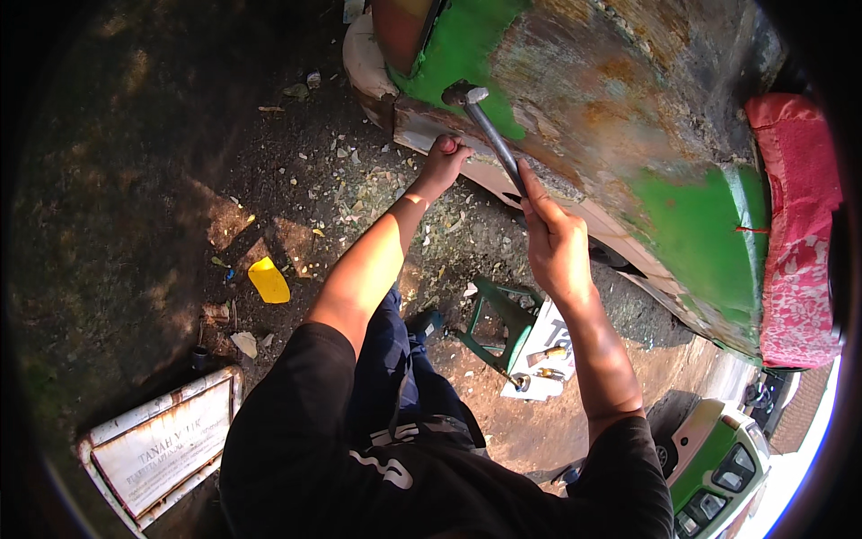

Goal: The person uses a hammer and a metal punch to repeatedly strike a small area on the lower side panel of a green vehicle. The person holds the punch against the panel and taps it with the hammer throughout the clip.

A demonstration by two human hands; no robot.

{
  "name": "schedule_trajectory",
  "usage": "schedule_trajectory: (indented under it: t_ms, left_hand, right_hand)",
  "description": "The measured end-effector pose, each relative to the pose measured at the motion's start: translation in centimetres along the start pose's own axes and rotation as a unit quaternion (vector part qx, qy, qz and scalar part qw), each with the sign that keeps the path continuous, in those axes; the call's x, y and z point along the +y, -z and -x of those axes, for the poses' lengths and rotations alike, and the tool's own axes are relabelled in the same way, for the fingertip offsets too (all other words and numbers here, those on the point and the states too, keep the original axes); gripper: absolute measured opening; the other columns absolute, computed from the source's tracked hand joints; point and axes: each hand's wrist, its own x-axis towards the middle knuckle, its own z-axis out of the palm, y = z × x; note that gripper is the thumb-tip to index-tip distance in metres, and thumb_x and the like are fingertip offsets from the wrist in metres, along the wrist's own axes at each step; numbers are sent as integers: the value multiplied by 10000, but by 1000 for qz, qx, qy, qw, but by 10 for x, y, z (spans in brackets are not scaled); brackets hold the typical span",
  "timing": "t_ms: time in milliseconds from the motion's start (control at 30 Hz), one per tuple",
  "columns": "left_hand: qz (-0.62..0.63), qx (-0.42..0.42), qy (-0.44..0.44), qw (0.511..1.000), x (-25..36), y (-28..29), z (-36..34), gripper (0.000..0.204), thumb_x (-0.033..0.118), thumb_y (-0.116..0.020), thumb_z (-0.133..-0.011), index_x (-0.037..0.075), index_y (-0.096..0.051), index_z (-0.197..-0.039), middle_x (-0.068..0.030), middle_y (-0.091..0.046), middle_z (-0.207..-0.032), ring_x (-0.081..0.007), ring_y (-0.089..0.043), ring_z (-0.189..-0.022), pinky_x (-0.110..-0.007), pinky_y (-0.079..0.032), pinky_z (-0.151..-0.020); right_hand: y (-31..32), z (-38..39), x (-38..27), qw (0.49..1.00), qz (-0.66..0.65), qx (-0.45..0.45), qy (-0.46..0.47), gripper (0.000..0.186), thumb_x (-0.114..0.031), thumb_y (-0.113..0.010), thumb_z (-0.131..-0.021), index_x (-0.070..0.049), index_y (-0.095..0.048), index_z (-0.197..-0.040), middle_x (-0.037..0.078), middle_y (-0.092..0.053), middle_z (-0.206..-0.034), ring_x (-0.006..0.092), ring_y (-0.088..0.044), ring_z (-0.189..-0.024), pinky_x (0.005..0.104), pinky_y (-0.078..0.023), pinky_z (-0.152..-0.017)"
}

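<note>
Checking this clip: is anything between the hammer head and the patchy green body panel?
Nothing visible: the hammer head appears in front of the body panel, unobstructed. The right hand grips the handle; the left hand shows below the head. Depth is unclear from one view.

Smooth, glossy metal hammer, rough rust-stained panel, matt patterned red cloth

Supporting surface: dark brown, bare-earth ground. Pale, irregular fragments lie scattered across it. A flat, bright-yellow piece rests to the left; a green, open-framed stool stands to the right.
</note>
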Motion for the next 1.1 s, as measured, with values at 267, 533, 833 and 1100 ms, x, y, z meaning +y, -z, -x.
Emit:
schedule_trajectory:
  t_ms: [267,533,833,1100]
  left_hand:
    - [44,16,3,999,-18,-2,0,274,58,-605,-862,80,-433,-650,66,-398,-609,-63,-398,-622,-288,-341,-572]
    - [-37,6,-13,999,1,-4,5,309,78,-631,-821,48,-382,-641,30,-356,-594,-77,-348,-606,-285,-317,-578]
    - [-36,17,-67,997,20,-16,9,178,77,-653,-836,71,-542,-697,28,-491,-645,-79,-469,-593,-287,-387,-533]
    - [-31,16,-25,999,-22,-5,4,142,47,-617,-859,22,-568,-728,46,-553,-697,-60,-438,-682,-259,-383,-647]
  right_hand:
    - [-3,4,6,994,98,-37,11,419,-44,-547,-936,-169,-575,-1334,239,-655,-965,376,-670,-845,372,-534,-753]
    - [13,21,24,1000,-3,-3,14,414,-18,-561,-928,-138,-578,-1325,230,-658,-1079,327,-664,-997,322,-509,-847]
    - [5,27,33,999,9,-18,25,446,-4,-595,-900,-175,-598,-1312,218,-630,-819,334,-629,-716,319,-520,-737]
    - [7,13,26,996,-34,-26,75,432,35,-558,-916,-64,-557,-1337,221,-656,-1126,262,-680,-1011,332,-501,-890]
